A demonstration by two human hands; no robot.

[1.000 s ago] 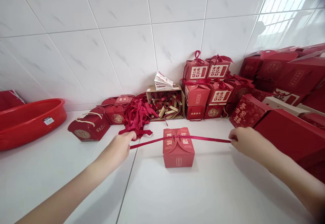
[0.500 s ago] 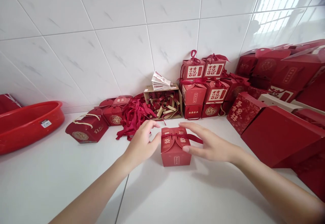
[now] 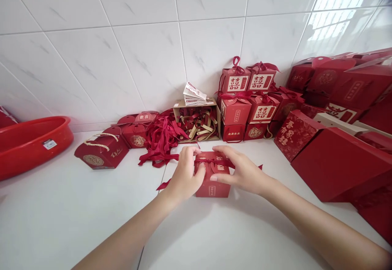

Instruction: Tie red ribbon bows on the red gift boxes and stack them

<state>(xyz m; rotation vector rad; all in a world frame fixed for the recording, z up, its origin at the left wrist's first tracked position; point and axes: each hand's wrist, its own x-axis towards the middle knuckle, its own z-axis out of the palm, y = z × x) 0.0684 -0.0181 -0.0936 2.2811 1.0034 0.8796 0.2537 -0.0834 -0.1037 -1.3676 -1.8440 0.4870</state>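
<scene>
Plainly, from the head view, saw the box (image 3: 212, 190) upright on the counter (image 3: 92, 213), well forward of the back edge and in front of the carton (image 3: 218, 119). Found the left hand (image 3: 186, 172) curved over the box's left side, with thumb and fingers parted rather than pinching. Found the right hand (image 3: 241, 170) spread likewise at the right, with thumb and fingertips apart over the lid (image 3: 221, 168). Could not tell the pressure of either.

Made out the ribbon (image 3: 211, 160) across the lid, with a tail out past each hand. Judged slackness the first danger: without a finger seen pinning the middle, could have slid sideways after a pull on one tail only. Suspected the lid of being thin card: could have buckled under too heavy a push. Noticed the left tail (image 3: 165, 185) lying near the heap (image 3: 162, 137) toward the back edge; might have snagged a strand there. Saw the right tail (image 3: 260, 167) poking out behind the right hand, easy to trap underneath.

Thought the big boxes (image 3: 339, 159) on the counter's right a smaller worry, from a wide sweep that way. Likewise feared for the slips (image 3: 195, 94), loosely piled atop the carton: could have slithered off after a knock.
</scene>
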